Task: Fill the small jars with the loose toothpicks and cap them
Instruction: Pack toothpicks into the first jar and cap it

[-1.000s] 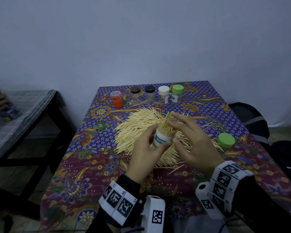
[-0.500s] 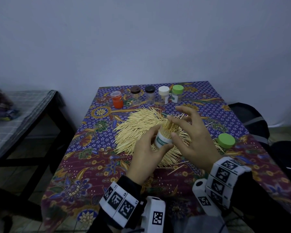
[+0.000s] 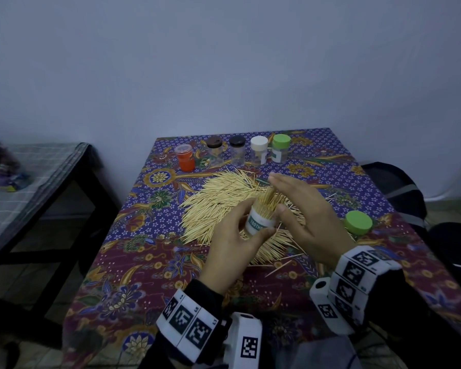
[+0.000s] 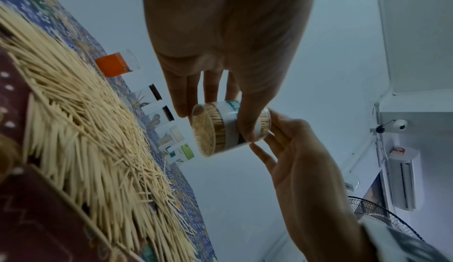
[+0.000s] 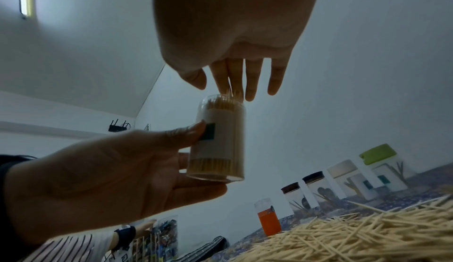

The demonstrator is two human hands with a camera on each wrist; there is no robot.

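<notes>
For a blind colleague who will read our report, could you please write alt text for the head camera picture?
A left hand holds a toothpick-filled jar above a toothpick pile while the flat right hand rests on the protruding tips. Behind, five capped jars stand in a row on the floral tablecloth; a loose green cap lies at right.
</notes>
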